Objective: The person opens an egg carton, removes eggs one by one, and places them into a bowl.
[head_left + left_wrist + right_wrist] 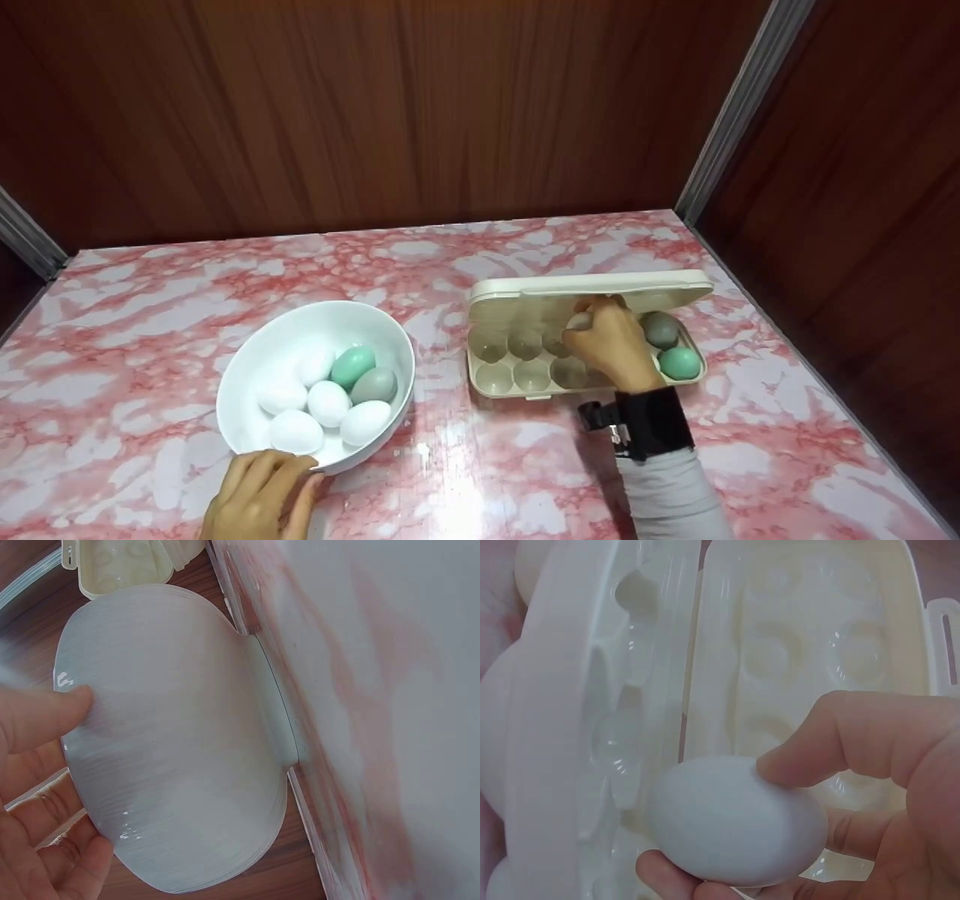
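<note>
My right hand [611, 337] holds a white egg [735, 821] over the cream egg box [525, 386], thumb on one side and fingertips beneath. The box's hinged lid [592, 283] stands raised behind. At the box's right end sit a dark grey-green egg [661, 330] and a green egg [681, 363]. My left hand [259, 496] grips the near rim of the white bowl [247, 360], its thumb against the outer wall in the left wrist view. Inside the bowl lie several white eggs [328, 403], a green egg [353, 365] and a grey-green egg [374, 385].
Both bowl and box stand on a red-and-white marbled table [480, 465], the bowl to the left. Dark wood panels [420, 112] rise behind the table and at the right, with a metal corner strip [742, 112]. A black strap [656, 422] circles the right wrist.
</note>
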Demonstrator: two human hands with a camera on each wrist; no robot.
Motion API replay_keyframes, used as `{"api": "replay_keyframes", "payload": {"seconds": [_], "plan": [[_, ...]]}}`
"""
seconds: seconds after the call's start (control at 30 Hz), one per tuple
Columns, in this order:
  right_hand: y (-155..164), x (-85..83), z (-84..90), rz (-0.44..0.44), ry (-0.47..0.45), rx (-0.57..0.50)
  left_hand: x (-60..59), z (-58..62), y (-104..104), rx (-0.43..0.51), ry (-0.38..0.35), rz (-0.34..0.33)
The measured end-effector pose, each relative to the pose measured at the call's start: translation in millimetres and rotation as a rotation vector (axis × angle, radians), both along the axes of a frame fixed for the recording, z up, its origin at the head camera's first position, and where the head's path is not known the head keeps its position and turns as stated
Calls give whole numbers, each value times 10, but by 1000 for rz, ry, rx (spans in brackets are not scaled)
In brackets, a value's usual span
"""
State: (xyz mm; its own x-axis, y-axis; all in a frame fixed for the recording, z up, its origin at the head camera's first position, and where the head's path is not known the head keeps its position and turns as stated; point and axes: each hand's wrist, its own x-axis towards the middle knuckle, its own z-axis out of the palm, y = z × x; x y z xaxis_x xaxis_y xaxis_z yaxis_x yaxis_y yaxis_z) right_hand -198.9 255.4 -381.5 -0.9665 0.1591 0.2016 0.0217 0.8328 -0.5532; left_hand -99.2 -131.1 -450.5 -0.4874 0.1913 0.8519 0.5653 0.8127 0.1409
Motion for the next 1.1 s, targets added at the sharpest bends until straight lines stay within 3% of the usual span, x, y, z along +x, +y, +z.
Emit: {"api": "replay_keyframes", "payload": {"seconds": [0.53, 0.9, 1.1], "plan": [[-189, -3, 20, 78, -20, -42, 18, 13, 8, 13, -31, 15], [-388, 31, 47, 104, -47, 22, 14, 15, 7, 10, -25, 1], [-470, 63, 56, 122, -46, 7, 3, 1, 3, 13, -12, -2]]}}
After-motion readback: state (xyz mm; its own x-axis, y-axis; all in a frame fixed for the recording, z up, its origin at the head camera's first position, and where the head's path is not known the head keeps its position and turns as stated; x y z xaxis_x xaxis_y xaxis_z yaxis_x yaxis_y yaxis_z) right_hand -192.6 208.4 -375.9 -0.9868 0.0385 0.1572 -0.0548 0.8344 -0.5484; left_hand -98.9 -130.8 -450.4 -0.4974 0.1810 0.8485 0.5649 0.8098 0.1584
